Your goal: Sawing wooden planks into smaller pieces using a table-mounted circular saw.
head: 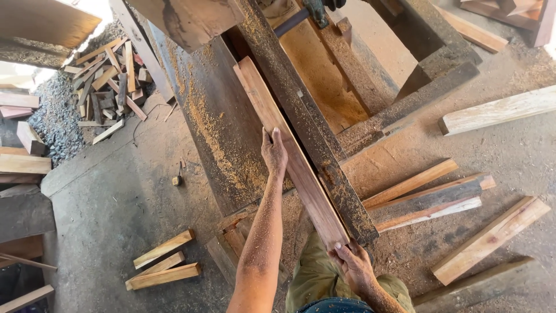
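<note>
Your left hand (274, 152) rests flat, fingers together, on the upper face of the long reddish board (289, 153), about midway along it. Your right hand (354, 266) is clamped on the board's near end, fingers curled over the end grain. The board's long axis runs from that near end, by your lap, diagonally up and to the left across the sawdust-covered saw bench (214, 122). It lies along the bench's right edge, tight against the dark fence rail (307, 116). Loose offcuts (165, 261) lie on the floor.
</note>
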